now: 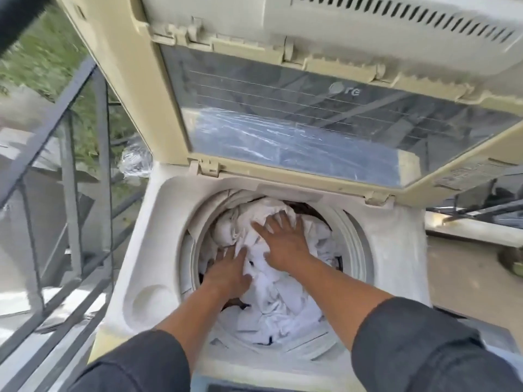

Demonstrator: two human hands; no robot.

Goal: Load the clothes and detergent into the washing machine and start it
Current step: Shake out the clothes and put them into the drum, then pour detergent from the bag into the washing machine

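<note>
White clothes (280, 290) are seen heaped inside the drum of the top-loading washing machine (147, 250), piled close to the rim. The lid (311, 131) is propped open, tilted up behind the drum. A railing (70, 154) is seen to the left of the machine.

The right hand (285, 244) is laid flat on top of the pile, fingers spread wide, palm down. The left hand (229, 275) is placed lower, at the left side of the drum, fingers loosely spread and partly sunk into the fabric. Nothing is pinched or gripped; whether the left fingertips are curled under cloth cannot be told. Both forearms are bare, dark sleeves pushed up.

Handling judgement: the load is soft, light and limp, and is expected to compress under a flat palm and spring back a little. No rigid hold is offered, so bunched folds are best taken in a full-hand grab, or pressed down with open palms as here. Loose edges near the rim could be caught under the lid. A few darker items are glimpsed under the white ones. No detergent is visible.
</note>
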